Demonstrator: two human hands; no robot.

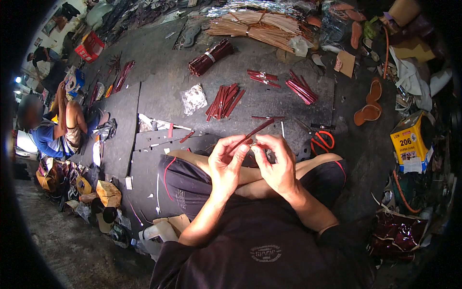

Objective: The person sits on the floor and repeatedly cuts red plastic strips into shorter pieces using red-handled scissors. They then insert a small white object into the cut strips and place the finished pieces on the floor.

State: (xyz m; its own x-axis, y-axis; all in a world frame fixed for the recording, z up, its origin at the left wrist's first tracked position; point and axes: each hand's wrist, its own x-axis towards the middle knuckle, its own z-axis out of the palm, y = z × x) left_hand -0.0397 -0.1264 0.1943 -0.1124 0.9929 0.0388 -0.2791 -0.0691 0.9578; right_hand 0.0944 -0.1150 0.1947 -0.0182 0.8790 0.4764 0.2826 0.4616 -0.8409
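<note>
My left hand (225, 163) is closed, pinching a narrow dark red strap (262, 128) that slants up to the right. Beside it, the thumb and fingers of my right hand (277, 166) pinch a small shiny piece (250, 143) at the strap's lower end; its exact kind is too small to tell. Both hands meet above my crossed legs. Ahead of them lie a loose pile of dark red straps (224, 102) and a clear bag of small shiny pieces (194, 99). Scissors with orange-red handles (323, 142) lie right of my right hand.
Farther off are a tied dark red bundle (211, 57), smaller strap bundles (301, 88) and a big stack of tan strips (260, 28). Brown soles (369, 105) and a yellow box (411, 143) stand right. Another person (57, 125) sits at the left.
</note>
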